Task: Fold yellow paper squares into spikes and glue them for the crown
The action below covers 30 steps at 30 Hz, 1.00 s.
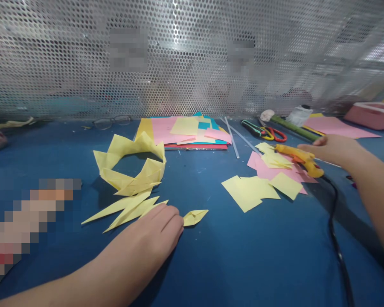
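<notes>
My left hand (160, 232) is low over the blue table, its fingers closed together at one end of a small folded yellow paper piece (196, 218) that sticks out to the right of the fingertips. Several pointed folded paper strips (128, 213) lie just beyond and left of this hand. Behind them stands a ring of folded yellow paper (131, 168) with pointed peaks. On the right, my right hand (337, 150) reaches behind a yellow glue gun (302, 160), thumb stretched out beside its body; no grip on it shows.
Yellow paper squares (246, 192) and pink sheets (262, 164) lie beside the glue gun. A black cord (334, 221) runs toward the front edge. Behind are a stack of coloured paper (163, 130), clear glue sticks (232, 138), red-handled scissors (277, 134), glasses (112, 122) and a perforated metal screen (185, 72).
</notes>
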{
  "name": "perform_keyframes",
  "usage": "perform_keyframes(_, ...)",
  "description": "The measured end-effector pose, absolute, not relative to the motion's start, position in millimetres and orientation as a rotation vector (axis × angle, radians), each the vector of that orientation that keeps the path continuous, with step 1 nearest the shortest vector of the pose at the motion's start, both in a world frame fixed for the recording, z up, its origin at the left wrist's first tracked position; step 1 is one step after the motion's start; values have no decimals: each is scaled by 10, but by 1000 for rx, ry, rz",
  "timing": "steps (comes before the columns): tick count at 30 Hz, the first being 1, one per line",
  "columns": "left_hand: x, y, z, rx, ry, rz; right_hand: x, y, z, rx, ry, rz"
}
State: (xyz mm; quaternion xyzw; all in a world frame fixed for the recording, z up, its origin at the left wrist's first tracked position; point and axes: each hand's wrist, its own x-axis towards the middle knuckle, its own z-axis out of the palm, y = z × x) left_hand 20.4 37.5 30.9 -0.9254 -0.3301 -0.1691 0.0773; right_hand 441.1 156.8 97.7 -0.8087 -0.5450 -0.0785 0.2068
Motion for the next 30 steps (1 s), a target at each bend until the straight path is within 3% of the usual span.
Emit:
perform_keyframes(11, 225, 280, 345, -2818, -940, -414, 2925, 982, 799, -1744, -2054, 103)
perform_keyframes(17, 253, 342, 272, -2805, -857, -408, 2490, 553, 568, -1099, -2580, 648)
perform_keyframes(30, 167, 310, 223, -2817, -924, -256, 2380, 435, 446, -1307, -2389, 796)
